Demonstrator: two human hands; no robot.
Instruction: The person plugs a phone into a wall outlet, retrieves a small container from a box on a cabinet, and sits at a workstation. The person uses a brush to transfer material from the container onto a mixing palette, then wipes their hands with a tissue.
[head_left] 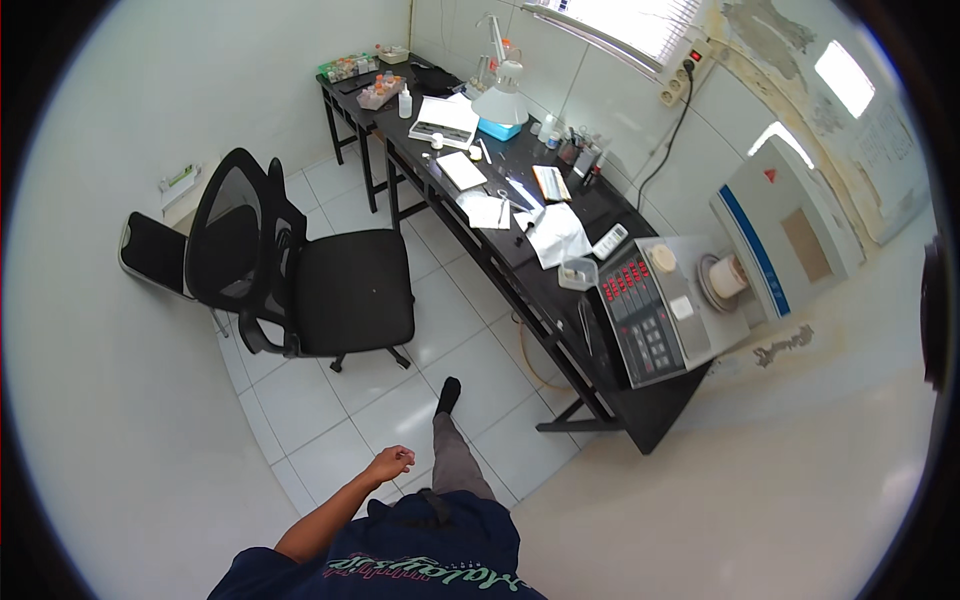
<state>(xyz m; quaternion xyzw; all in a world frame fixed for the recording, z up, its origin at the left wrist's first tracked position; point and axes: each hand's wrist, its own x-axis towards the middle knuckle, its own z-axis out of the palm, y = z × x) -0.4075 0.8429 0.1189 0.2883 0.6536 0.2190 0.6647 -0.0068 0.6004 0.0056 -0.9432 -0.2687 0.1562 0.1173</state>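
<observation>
My left hand [390, 463] hangs low in front of my body, beside my grey trouser leg [460, 462]. Its fingers are loosely curled, and I see nothing in them. It touches neither the black office chair [352, 292] ahead of it nor the long black table [650, 405] to the right. My right hand is out of the picture. One foot in a black sock [448, 396] is stretched forward on the tiled floor.
At the table's near end stands a grey bench instrument [640, 330] with keypad and raised lid [790, 235]. Further along are a clear plastic tub [578, 274], white cloth [558, 236], a desk lamp [500, 104] and small bottles [405, 102]. White walls flank the room.
</observation>
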